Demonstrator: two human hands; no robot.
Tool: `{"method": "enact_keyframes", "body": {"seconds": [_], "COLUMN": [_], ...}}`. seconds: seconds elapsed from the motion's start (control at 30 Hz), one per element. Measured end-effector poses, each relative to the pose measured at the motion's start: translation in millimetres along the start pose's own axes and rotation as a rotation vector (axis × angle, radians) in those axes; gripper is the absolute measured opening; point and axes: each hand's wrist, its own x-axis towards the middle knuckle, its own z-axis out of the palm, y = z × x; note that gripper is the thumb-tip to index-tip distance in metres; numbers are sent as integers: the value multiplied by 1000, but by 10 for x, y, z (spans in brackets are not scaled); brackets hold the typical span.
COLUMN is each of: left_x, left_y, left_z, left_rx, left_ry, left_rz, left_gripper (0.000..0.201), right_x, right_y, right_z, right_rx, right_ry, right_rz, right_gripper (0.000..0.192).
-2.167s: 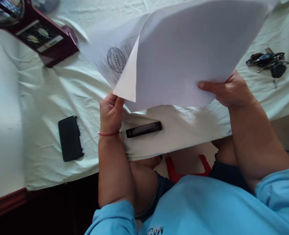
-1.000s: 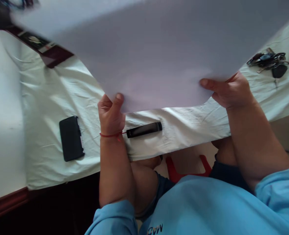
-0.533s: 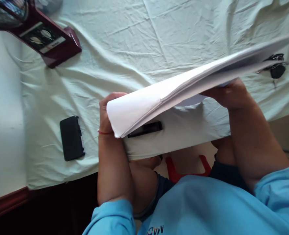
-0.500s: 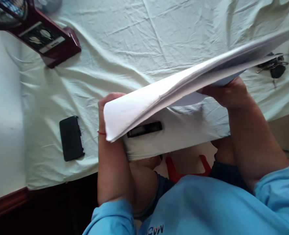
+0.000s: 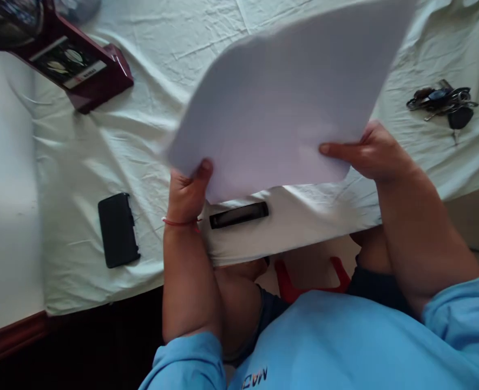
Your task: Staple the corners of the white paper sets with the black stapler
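Note:
White paper sheets (image 5: 280,108) are held up above the table, their broad blank face turned toward me and the far edge slightly curved and blurred. My left hand (image 5: 188,189) is closed on the near left corner, thumb on top and fingers hidden beneath. At the right edge, my right hand (image 5: 375,154) grips the paper with its thumb stretched across the face. How many sheets there are cannot be made out from this angle. A narrow black object (image 5: 239,215), perhaps a stapler, lies on the cloth just below the paper's near edge.
A pale green cloth (image 5: 150,135) covers the table. On the left lies a black phone-like case (image 5: 119,230); behind it stands a dark red fan base (image 5: 97,76). A bunch of keys (image 5: 446,103) rests at the right. Below the table edge is a red stool (image 5: 312,279).
The paper has swung from nearly edge-on, with its layers showing, to its broad face toward me. My left thumb now shows on top, and the keys are uncovered.

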Motion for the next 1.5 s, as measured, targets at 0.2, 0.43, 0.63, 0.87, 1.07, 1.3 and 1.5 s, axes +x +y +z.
{"method": "enact_keyframes", "body": {"seconds": [0.2, 0.43, 0.63, 0.87, 1.07, 1.3, 1.5], "left_x": [32, 59, 61, 47, 14, 1, -132], "left_y": [-57, 68, 123, 183, 218, 163, 238], "left_z": [75, 71, 42, 73, 101, 80, 79], "left_rx": [84, -24, 84, 159, 192, 224, 244], "left_ry": [-92, -157, -162, -171, -167, -186, -143], "left_rz": [-59, -158, -208, -241, -248, -216, -85], "left_gripper": [56, 44, 45, 63, 70, 65, 43], "right_x": [48, 70, 58, 12, -12, -37, -61], "right_y": [-3, 55, 75, 42, 61, 56, 39], "right_z": [21, -136, -293, -396, -520, -622, -711], "right_rx": [145, 114, 70, 19, -28, -86, -101], "right_ry": [11, 65, 46, 50, 73, 112, 89], "right_rz": [124, 194, 230, 283, 285, 334, 358], "right_gripper": [20, 29, 30, 26, 31, 29, 29]}}
